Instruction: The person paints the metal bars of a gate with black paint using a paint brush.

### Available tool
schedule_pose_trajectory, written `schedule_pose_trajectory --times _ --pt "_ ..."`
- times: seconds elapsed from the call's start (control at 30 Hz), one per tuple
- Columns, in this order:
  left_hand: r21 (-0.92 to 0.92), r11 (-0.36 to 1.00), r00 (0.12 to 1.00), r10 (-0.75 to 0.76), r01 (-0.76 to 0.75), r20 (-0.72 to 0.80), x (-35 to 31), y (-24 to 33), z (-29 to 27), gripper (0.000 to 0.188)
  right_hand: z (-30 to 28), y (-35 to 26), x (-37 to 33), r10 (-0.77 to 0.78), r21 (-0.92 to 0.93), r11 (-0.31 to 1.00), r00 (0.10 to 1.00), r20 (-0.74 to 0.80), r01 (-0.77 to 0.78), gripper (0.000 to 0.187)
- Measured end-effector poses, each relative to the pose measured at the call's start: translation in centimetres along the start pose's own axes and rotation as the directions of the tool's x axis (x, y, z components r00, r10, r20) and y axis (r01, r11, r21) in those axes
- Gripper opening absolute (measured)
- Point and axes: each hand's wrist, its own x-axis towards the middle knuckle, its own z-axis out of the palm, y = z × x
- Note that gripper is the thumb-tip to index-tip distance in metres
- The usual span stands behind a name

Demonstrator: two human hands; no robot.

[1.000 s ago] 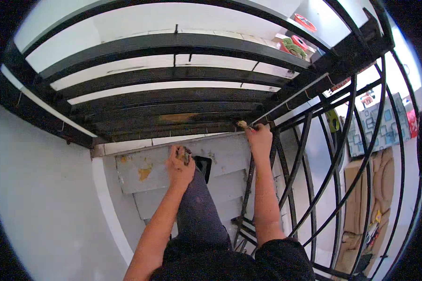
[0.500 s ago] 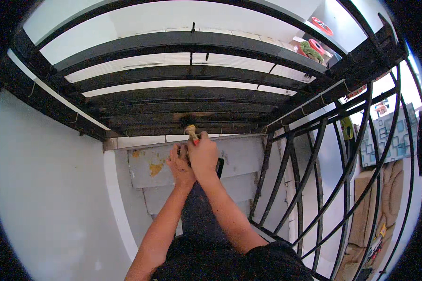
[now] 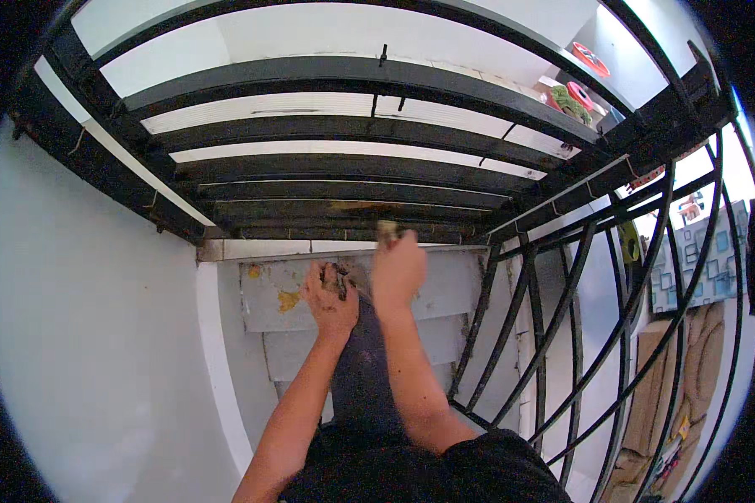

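My right hand [image 3: 398, 272] is closed round the handle of a paintbrush [image 3: 386, 228], which is blurred by motion. Its bristle end is up against the lower black slats [image 3: 310, 210] of a stair-like metal frame; a brownish streak marks one slat just above. Lower and to the left, my left hand [image 3: 330, 302] has its fingers curled round something dark and paint-smeared that I cannot make out. This hand is held over the grey steps, apart from the right one.
Grey steps [image 3: 268, 323] with yellow-orange stains descend below my hands. A pale wall [image 3: 101, 318] rises on the left. Curved black railing bars [image 3: 554, 335] stand on the right, with a brown sofa [image 3: 654, 394] beyond. Red-rimmed items [image 3: 590, 59] lie at the upper right.
My right hand has moved right with the paintbrush, away from the left hand. My left hand stays low, its dark-smeared fingers now in plain sight. The view has shifted slightly.
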Motion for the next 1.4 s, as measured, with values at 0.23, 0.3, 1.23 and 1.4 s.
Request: schedule_pose_trajectory --times 0.23,0.3,1.23,1.4 --pt "0.043 0.999 0.999 0.035 -0.034 -0.030 -0.3 0.6 0.6 0.031 1.1 0.2 0.1 -0.047 -0.014 0.999 0.999 -0.006 0.047 0.030" --pt "0.120 0.984 0.978 0.150 -0.133 -0.144 -0.6 0.4 0.8 0.039 0.8 0.5 0.2 0.001 -0.024 1.000 0.999 -0.039 -0.002 0.030" --pt "0.091 0.990 0.991 0.111 -0.104 -0.075 0.1 1.0 1.0 0.042 4.1 -1.2 -1.7 -0.154 0.040 0.988 0.982 0.106 0.151 0.034" --pt "0.121 0.992 0.993 0.050 -0.036 -0.108 -0.3 -1.1 0.6 0.042 1.9 -1.8 -1.0 -0.013 -0.009 1.000 1.000 -0.009 0.013 0.031"
